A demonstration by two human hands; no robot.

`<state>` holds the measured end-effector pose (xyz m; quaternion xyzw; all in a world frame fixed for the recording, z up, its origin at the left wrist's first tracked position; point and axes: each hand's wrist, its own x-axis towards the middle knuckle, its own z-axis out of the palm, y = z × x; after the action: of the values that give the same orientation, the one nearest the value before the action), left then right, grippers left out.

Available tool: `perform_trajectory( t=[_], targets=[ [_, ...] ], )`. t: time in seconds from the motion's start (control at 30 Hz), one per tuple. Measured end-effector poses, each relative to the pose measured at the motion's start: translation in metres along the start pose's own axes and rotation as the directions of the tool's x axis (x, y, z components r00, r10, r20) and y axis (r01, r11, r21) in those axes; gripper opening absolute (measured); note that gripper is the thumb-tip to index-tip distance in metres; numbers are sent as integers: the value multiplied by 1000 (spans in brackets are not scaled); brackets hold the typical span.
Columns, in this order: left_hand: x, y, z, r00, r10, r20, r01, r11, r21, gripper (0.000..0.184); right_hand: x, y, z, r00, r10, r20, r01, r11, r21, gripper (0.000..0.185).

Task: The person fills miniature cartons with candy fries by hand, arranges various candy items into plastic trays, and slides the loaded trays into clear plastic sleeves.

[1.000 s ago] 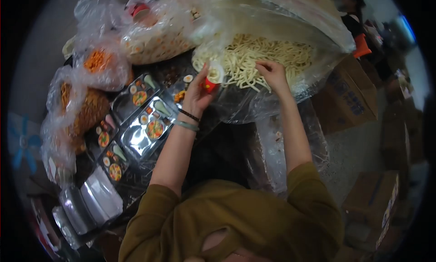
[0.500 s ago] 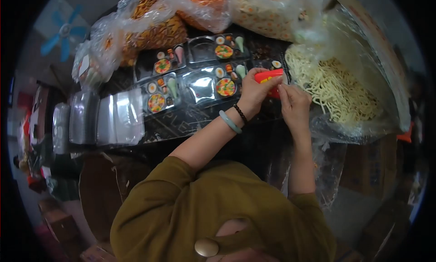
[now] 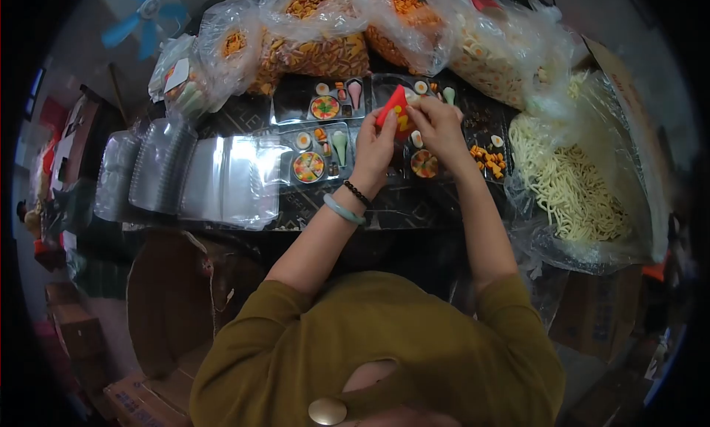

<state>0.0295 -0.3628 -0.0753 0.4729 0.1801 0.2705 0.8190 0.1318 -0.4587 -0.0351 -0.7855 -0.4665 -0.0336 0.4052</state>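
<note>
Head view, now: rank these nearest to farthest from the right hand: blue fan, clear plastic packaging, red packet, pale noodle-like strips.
From the right hand:
1. Red packet: right at it, held by the left hand.
2. Pale noodle-like strips: to its right.
3. Clear plastic packaging: to its left, past the left hand.
4. Blue fan: upper left, background.

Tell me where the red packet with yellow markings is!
In the head view, the red packet is above centre, slightly right, held in the left hand, beside the right hand.
</note>
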Motion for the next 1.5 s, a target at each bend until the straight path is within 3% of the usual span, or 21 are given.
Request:
perform_trajectory(
  t=[0.03,0.07,0.1,0.27,0.3,0.37,0.47,0.5,0.57,0.6,0.63,0.67,0.73,0.8,0.9,1.0,1.13,1.17,1.3,1.4,1.5],
  targets=[
    [10,-9,-11,970,239,-34,-213,914,347,43,18,10,5,997,-76,-30,74,996,-56,14],
    [24,-16,-19,881,472,20,-373,670,642,47,34,22,11,985,-160,-63,151,981,-123,13],
    [29,-7,-24,827,531,187,-465,458,758,55,48,31,15,985,-173,-23,162,958,-237,12],
    [83,-4,-22,758,343,555,-586,-18,810,67,76,68,44,964,-136,227,204,928,-311,13],
    [92,-11,-25,755,291,588,-612,-11,791,68,79,74,45,937,-66,342,178,935,-307,16],
    [98,-14,-24,863,66,501,-499,-54,865,67,75,86,53,922,-45,384,183,927,-329,18],
    [96,-12,-26,841,62,538,-528,-124,840,65,68,79,44,898,-48,438,208,922,-326,18],
    [98,-16,-28,825,67,561,-545,-166,822,61,61,74,34,917,-189,352,319,877,-361,18],
    [94,-2,-20,837,-8,547,-537,-198,820,58,65,20,-30,929,-50,367,111,983,-145,17],
    [93,-1,-18,836,12,549,-535,-205,820,57,71,20,-55,957,-185,223,193,981,-11,16],
    [94,4,-16,844,-26,535,-529,-202,824,56,81,17,-82,981,-166,102,169,985,-23,15],
    [95,6,-15,851,-67,521,-523,-199,829,55,96,32,-97,997,-48,-60,56,989,139,14],
    [92,6,-15,824,45,564,-550,-172,817,57,144,71,-128,907,-162,-389,154,987,-53,14],
    [85,10,-15,788,158,595,-587,-102,803,59,183,125,-146,902,-216,-373,33,897,-440,20],
    [54,25,-12,766,183,616,-627,7,779,58,216,171,-149,941,-34,-336,-175,802,-571,22],
    [14,29,-14,758,52,650,-647,187,740,61,229,183,-150,954,7,-300,-237,630,-739,19],
    [-31,29,-13,689,-135,712,-658,296,693,67,228,194,-152,921,-247,-300,-110,574,-811,10],
    [-38,26,-12,681,-200,705,-664,237,709,66,229,200,-152,914,-298,-275,-79,533,-842,9],
    [-45,2,-11,694,-150,704,-695,116,709,56,232,213,-155,891,-413,-191,25,463,-886,10],
    [-35,-7,-5,738,-45,674,-672,48,739,62,226,203,-160,926,-309,-216,-34,502,-864,10],
    [-33,-4,0,762,-17,648,-642,120,758,66,202,178,-181,913,-180,-367,-162,666,-728,12]
  ],
)
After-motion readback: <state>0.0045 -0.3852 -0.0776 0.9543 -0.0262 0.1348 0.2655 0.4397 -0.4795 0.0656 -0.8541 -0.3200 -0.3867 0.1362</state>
